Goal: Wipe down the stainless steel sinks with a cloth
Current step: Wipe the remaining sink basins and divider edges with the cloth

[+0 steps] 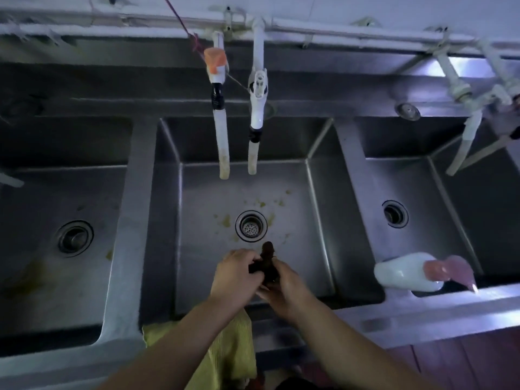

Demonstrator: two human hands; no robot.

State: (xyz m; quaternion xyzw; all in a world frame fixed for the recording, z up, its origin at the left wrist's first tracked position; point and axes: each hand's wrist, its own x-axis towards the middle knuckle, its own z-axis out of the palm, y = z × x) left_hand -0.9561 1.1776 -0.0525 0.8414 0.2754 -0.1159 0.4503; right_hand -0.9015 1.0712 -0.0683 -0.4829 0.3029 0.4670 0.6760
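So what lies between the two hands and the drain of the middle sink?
In the head view, bare steel floor with a few yellowish stains; nothing else lies between the hands, which hold a dark cloth, and the drain.

Dim light, white wall pipes (337, 28), reddish floor (464, 361).

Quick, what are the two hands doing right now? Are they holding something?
Left hand: fingers curled round a small dark cloth above the middle sink.
Right hand: gripping the same dark cloth from the other side.
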